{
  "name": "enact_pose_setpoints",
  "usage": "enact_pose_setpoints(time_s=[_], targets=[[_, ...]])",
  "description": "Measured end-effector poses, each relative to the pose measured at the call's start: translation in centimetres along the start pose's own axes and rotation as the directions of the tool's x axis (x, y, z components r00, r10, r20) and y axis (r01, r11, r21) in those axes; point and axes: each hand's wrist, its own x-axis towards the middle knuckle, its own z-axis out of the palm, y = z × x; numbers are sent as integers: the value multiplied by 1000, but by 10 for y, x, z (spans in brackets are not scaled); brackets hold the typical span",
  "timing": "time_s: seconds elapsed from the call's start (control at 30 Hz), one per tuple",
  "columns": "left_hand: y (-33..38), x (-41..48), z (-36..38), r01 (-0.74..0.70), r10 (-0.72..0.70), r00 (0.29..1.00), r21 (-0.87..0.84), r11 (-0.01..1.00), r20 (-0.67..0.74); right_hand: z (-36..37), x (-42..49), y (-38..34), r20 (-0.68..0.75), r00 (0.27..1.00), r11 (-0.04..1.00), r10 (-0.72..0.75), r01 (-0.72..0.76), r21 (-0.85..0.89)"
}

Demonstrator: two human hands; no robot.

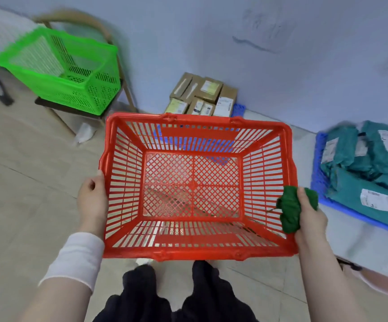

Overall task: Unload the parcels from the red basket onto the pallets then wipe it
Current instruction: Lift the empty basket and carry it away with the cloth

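— Red basket (197, 118), bare inside. Where does that leave you?
— Unloading looks finished. Cardboard boxes (203, 96) sit on the far blue pallet (237, 109) by the wall, and teal mailer bags (369, 173) are heaped on the right blue pallet (317, 163), out to its near edge. You are at the wiping step.
— And your hands?
— Your left hand (92, 198) grips the basket's left wall, thumb clamped just under the rim, the other fingers hidden. Your right hand (309, 214) has its fingers curled round a bunched green cloth (291, 211), held at the right rim toward the near corner. The basket hangs between them, above the floor and in front of your knees.
— Next move?
— I judge you should run the cloth down the inside of the right wall, then across the mesh bottom, while the left hand steadies. Slats may snag a loose wad, so keep it bunched.
— Anything legible?
— White labels on the boxes and bags, but the print is too blurred to read. No brand shows.
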Motion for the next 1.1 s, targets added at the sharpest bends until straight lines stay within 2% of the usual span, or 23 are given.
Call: enact_pose_setpoints(time_s=[0.2, 0.43, 0.8, 0.9, 1.0, 1.1], targets=[[-10, 71, -97, 0, -5, 998, -74, 997, -66, 103, -77, 11, 80, 994, 996, -73, 69, 49], [-10, 150, -192, 26, -43, 991, -133, 991, -126, 203, -147, 27, 190, 980, 998, -62, 55, 40], [44, 298, -236, -90, 56, 976, -154, 984, -210, 370, -164, -1, 263, 953, 985, -153, 126, 117], [71, 341, -247, -134, 93, 970, -177, 975, -225, 421, -168, -12, 227, 957, 979, -180, 150, 140], [86, 378, -258, -164, 107, 962, -218, 962, -250, 467, -173, -24, 283, 939, 972, -196, 149, 179], [92, 417, -270, -168, 97, 952, -231, 958, -290, 514, -183, -31, 349, 918, 980, -189, 156, 121]])
